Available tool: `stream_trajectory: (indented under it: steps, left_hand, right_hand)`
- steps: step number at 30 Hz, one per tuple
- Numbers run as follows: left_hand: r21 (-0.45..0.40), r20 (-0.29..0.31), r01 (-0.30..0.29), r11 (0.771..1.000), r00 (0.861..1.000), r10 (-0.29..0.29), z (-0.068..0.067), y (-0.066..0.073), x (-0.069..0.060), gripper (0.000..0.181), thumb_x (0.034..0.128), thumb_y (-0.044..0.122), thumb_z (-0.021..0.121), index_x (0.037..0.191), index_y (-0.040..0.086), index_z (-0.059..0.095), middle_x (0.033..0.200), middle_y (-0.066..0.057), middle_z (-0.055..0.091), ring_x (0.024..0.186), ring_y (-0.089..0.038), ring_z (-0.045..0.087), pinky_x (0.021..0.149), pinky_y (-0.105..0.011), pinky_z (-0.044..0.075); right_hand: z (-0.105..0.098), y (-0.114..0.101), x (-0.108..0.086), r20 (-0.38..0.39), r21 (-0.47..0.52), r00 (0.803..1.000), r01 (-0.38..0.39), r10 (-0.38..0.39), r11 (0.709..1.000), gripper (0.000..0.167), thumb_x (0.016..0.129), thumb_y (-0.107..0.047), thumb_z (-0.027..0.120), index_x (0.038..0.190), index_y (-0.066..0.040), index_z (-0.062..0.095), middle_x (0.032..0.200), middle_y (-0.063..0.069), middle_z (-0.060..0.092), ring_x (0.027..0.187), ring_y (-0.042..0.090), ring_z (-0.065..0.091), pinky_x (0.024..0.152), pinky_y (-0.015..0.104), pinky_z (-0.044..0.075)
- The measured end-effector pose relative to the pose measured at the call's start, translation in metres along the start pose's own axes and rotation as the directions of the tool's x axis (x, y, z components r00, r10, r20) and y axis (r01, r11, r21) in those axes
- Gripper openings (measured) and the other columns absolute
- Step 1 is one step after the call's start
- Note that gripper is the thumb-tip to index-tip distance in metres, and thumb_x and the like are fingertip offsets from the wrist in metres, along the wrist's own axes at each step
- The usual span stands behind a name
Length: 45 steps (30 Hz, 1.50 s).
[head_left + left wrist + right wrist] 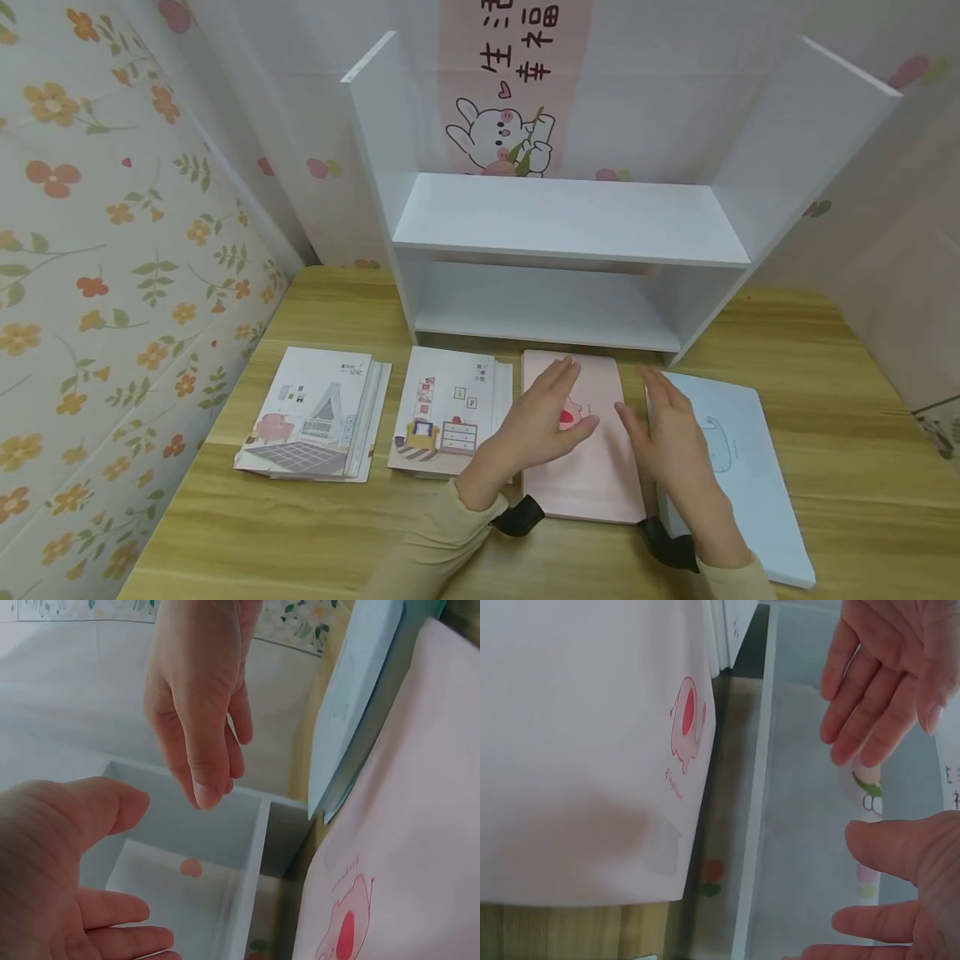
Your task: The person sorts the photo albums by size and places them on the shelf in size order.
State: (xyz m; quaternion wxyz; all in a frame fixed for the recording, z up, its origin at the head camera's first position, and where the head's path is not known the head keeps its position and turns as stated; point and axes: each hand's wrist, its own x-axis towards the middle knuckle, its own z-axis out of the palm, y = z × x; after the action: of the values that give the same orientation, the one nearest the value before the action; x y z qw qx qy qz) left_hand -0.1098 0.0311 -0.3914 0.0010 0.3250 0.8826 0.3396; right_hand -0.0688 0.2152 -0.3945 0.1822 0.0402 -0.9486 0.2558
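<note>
Both hands hover over a pink notebook with a red elephant drawing, palms facing each other. My left hand hangs above the notebook's left side with its fingers extended and holds nothing. Over the gap between the pink notebook and a light blue notebook is my right hand, fingers straight and also holding nothing. In the left wrist view the right hand points down opposite my left thumb. The right wrist view shows the pink cover beside the hands. Part of the elephant is hidden by the left hand in the head view.
A white two-level shelf stands at the back of the wooden table. Two stacks of white illustrated books, a left one and a middle one, lie left of the pink notebook. A flowered curtain hangs at the left.
</note>
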Motion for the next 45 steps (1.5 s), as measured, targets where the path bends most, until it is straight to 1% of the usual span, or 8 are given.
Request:
stream_trajectory:
  steps: [8,17,22,27,31,36,42,45]
  left_hand:
    - [-0.090,0.090,0.004,0.996,0.996,0.004,0.006,0.015,0.001,0.062,0.0922,0.029,0.057,0.140,-0.004,0.037,0.146,-0.016,0.036,0.136,-0.025,0.030,0.108,-0.033,0.029]
    - [-0.140,0.155,0.013,0.990,0.988,0.009,0.025,0.027,0.004,0.062,0.0929,0.029,0.055,0.141,-0.004,0.035,0.144,-0.014,0.039,0.134,-0.020,0.034,0.108,-0.027,0.028]
    - [-0.184,0.191,-0.012,0.983,0.980,0.048,0.038,0.033,0.004,0.061,0.0926,0.029,0.056,0.140,-0.004,0.037,0.141,-0.014,0.043,0.131,-0.017,0.038,0.105,-0.024,0.031]
    - [-0.291,0.229,-0.023,0.957,0.969,0.093,0.050,0.040,0.003,0.059,0.0925,0.027,0.056,0.139,-0.005,0.038,0.141,-0.014,0.044,0.131,-0.015,0.038,0.104,-0.022,0.031]
    - [-0.384,0.274,0.060,0.921,0.960,0.052,0.060,0.046,0.001,0.063,0.0915,0.027,0.057,0.140,-0.007,0.035,0.143,-0.015,0.040,0.132,-0.015,0.034,0.105,-0.022,0.031]
    - [-0.450,0.337,0.254,0.856,0.936,-0.101,0.068,0.055,0.000,0.069,0.0886,0.030,0.060,0.141,-0.006,0.033,0.142,-0.012,0.040,0.130,-0.013,0.036,0.101,-0.023,0.035]
    - [-0.580,0.369,0.357,0.732,0.917,-0.154,0.077,0.060,0.001,0.063,0.0889,0.026,0.059,0.144,0.005,0.035,0.141,-0.007,0.044,0.125,-0.010,0.041,0.096,-0.026,0.040]
    - [-0.625,0.403,0.415,0.662,0.897,-0.182,0.082,0.062,0.001,0.060,0.0882,0.023,0.059,0.143,0.008,0.038,0.138,-0.006,0.048,0.121,-0.009,0.045,0.095,-0.027,0.041]
  right_hand:
    - [-0.009,0.011,-0.006,-0.001,-0.002,1.000,-0.026,0.026,1.000,0.057,0.080,-0.007,0.072,0.127,0.013,0.046,0.121,0.038,0.049,0.110,0.055,0.044,0.085,0.066,0.038]
    - [-0.016,0.023,-0.014,-0.015,-0.038,0.999,-0.051,0.051,0.998,0.057,0.078,-0.008,0.074,0.122,0.017,0.048,0.117,0.040,0.051,0.106,0.055,0.047,0.081,0.065,0.041]
    - [-0.020,0.032,-0.022,-0.002,-0.061,0.996,-0.089,0.089,0.994,0.056,0.078,-0.009,0.074,0.122,0.017,0.049,0.116,0.040,0.051,0.106,0.056,0.047,0.080,0.065,0.041]
    - [-0.025,0.041,-0.029,-0.004,-0.086,0.993,-0.114,0.114,0.990,0.055,0.077,-0.008,0.074,0.119,0.018,0.050,0.114,0.041,0.051,0.104,0.056,0.048,0.079,0.065,0.042]
    - [-0.029,0.048,-0.036,0.002,-0.099,0.990,-0.140,0.141,0.985,0.054,0.076,-0.008,0.074,0.118,0.018,0.050,0.113,0.041,0.051,0.103,0.055,0.048,0.081,0.064,0.041]
    - [-0.034,0.060,-0.045,0.018,-0.117,0.987,-0.157,0.160,0.981,0.053,0.077,-0.008,0.073,0.116,0.019,0.050,0.111,0.042,0.051,0.102,0.056,0.048,0.082,0.063,0.040]
    - [-0.036,0.073,-0.054,0.010,-0.128,0.984,-0.173,0.176,0.977,0.053,0.075,-0.005,0.073,0.113,0.023,0.049,0.109,0.044,0.050,0.100,0.058,0.048,0.080,0.064,0.040]
    - [-0.038,0.079,-0.059,0.015,-0.138,0.982,-0.184,0.188,0.973,0.052,0.075,-0.003,0.072,0.112,0.025,0.049,0.108,0.045,0.050,0.099,0.059,0.047,0.080,0.065,0.039]
